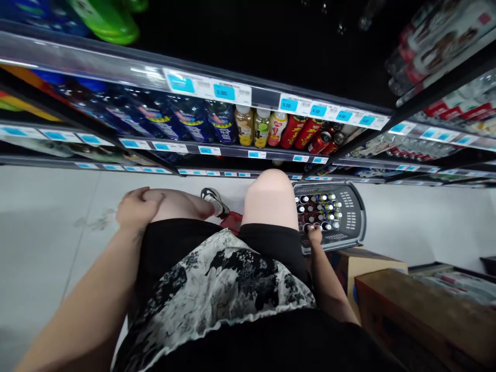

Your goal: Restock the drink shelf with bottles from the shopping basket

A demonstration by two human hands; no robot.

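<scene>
Two hands show in my head view, and the right hand [315, 235] is the nearer one to the capped drink bottles [330, 207]; it reaches down past the outer side of the right knee [270, 188] into the grey shopping basket [363, 212], at the near left part of the basket that I can see; its fingers are bent over a bottle top there, though they are too small for me to tell whether they grip it or only touch it. The left hand [137, 207] is well apart on the far side of both legs from the basket; it lies draped over the left knee, grasping no object that I can see.

The basket stands on the floor [395, 217], to the right of the right leg and just before the foot of the drinks shelving [318, 111]; its long axis runs roughly left to right, about in line with the lowest shelf, with one rounded end to the right and the other hidden from me behind the leg; a cardboard box [411, 305] sits on the near right.

Inside, the bottles stand close together in rows; their caps point up toward my camera, so I judge their long axes to be near vertical; from the right hand, most of them lie to the far side and to the right.
</scene>
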